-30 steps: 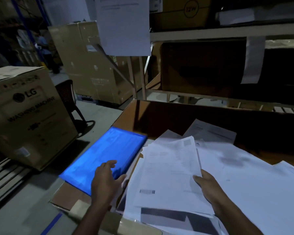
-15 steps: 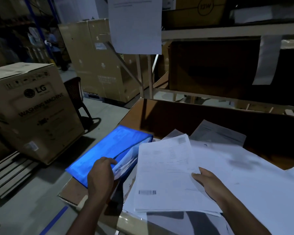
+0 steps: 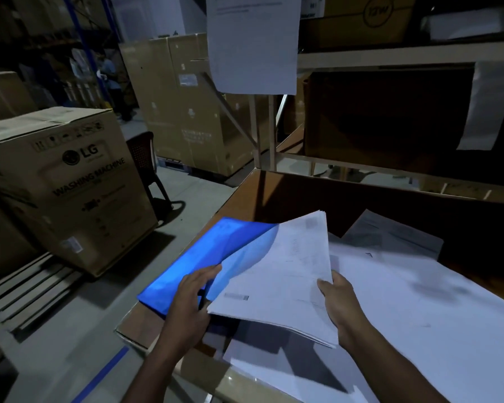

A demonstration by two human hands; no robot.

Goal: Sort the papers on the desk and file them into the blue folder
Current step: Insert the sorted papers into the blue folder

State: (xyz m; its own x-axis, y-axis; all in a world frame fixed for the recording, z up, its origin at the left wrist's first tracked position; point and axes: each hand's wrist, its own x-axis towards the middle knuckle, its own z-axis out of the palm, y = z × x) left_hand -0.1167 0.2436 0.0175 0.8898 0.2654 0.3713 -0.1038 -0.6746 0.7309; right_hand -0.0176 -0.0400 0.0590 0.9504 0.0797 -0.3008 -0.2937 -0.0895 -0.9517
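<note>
The blue folder (image 3: pixel 192 266), at the desk's (image 3: pixel 274 196) left edge, is now held open by the left hand (image 3: pixel 191 298). A sheaf of papers (image 3: pixel 285 274), gripped by the right hand (image 3: pixel 339 298), has been lifted over the folder's right side; filing appears underway.

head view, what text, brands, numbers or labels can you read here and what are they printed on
"LG" on the big brown cardboard box at left.
"WASHING MACHINE" on the same box, below the logo.
"12W", seen mirrored, in a circle on the brown carton on the top shelf.
Hanging white sheet: print too faint to read.
White paper stack in the right hand: barcode and print blurred, unreadable.
</note>
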